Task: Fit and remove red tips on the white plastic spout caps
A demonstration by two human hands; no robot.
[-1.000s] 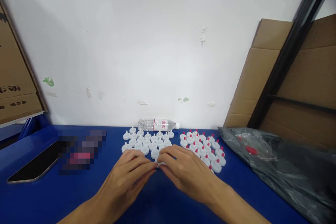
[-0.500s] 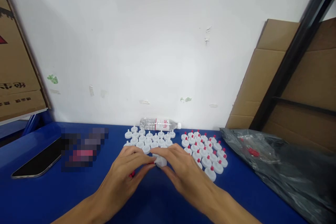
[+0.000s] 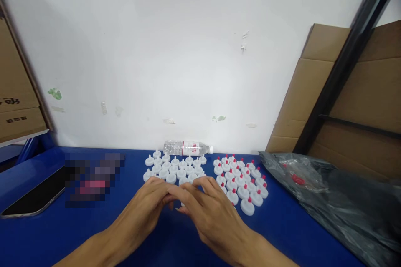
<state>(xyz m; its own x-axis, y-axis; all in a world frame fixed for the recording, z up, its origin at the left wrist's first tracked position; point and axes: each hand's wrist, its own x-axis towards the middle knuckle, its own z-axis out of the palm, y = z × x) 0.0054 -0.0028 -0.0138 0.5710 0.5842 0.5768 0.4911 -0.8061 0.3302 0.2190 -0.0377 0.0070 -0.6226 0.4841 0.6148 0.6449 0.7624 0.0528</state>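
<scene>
My left hand [image 3: 150, 204] and my right hand [image 3: 208, 210] meet at the middle of the blue table [image 3: 181, 246], their fingers curled together. Between the fingertips only a sliver of a white nozzle cap shows, mostly covered by my right hand. Small red tips seen in my left hand a moment ago are hidden behind its fingers. Just beyond the hands stand white nozzle caps [image 3: 171, 178] with bare spouts, in rows. To the right sits a group of similar white caps with red tips [image 3: 247, 206] on their spouts.
A clear plastic bottle [image 3: 188, 148] lies against the wall. On the left are a phone [image 3: 34, 192] and a blurred-out patch. At right, a dark plastic sheet [image 3: 354, 204] carries a clear bag with red pieces [image 3: 297, 179]. Cardboard [image 3: 300, 100] leans behind it.
My hands have drawn closer together and my right fingers now reach over the left fingertips. The white nozzle cap and red tips between them have become hidden. The view has shifted slightly.
</scene>
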